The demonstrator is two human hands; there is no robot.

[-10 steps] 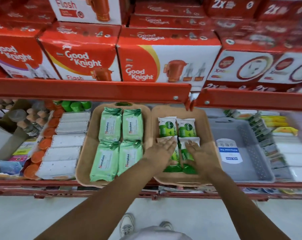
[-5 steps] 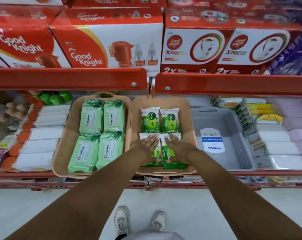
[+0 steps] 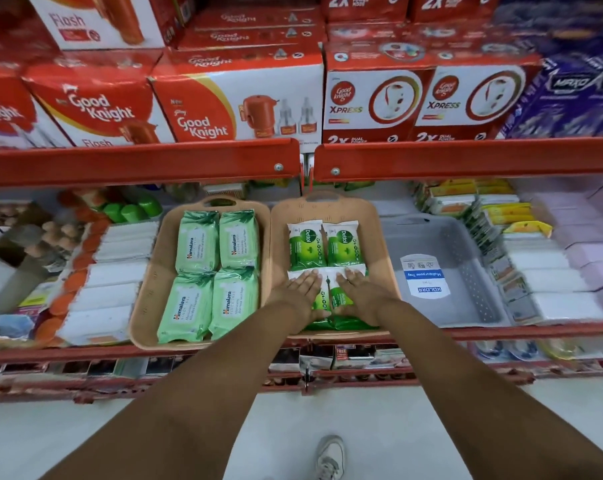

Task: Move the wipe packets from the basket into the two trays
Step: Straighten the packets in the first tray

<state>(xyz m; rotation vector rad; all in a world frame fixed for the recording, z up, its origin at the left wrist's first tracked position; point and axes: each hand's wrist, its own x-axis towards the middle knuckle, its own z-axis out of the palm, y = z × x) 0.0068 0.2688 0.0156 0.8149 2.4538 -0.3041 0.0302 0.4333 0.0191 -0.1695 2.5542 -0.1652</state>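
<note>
Two tan trays sit side by side on the lower shelf. The left tray holds several light green Himalaya wipe packets. The right tray holds green and white Dettol wipe packets, two at the back and two at the front. My left hand and my right hand lie flat, palms down, on the two front Dettol packets, fingers together and pointing away. A grey basket stands right of the trays; only a label shows inside it.
A red shelf beam overhangs the trays, with Good Knight boxes above it. White packs and orange caps lie left of the trays. Stacked packets lie right of the basket. My shoe is on the floor below.
Both hands stayed flat on the front Dettol packets. The camera view shifted right and then slightly up, so the shelf appears placed differently in the frame.
</note>
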